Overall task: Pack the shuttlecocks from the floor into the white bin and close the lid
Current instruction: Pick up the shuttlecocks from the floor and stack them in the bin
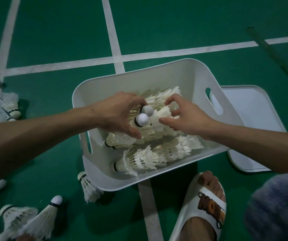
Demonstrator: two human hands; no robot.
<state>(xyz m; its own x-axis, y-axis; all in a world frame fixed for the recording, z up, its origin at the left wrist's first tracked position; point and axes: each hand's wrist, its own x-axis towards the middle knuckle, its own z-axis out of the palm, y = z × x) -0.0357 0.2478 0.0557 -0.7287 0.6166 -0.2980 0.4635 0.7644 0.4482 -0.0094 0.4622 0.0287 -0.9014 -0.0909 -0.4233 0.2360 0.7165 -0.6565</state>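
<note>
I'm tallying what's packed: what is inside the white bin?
A loose pile of shuttlecocks lies in the white bin; the left hand grips two more above it. It and the right hand hide the middle.

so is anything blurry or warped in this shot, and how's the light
Head view: dim overall, darker toward the corners; the white court lines bow slightly from the wide-angle lens; the blue-grey patch at lower right is smeared with blur; the left hand, right hand and white bin in the middle are sharp.
</note>
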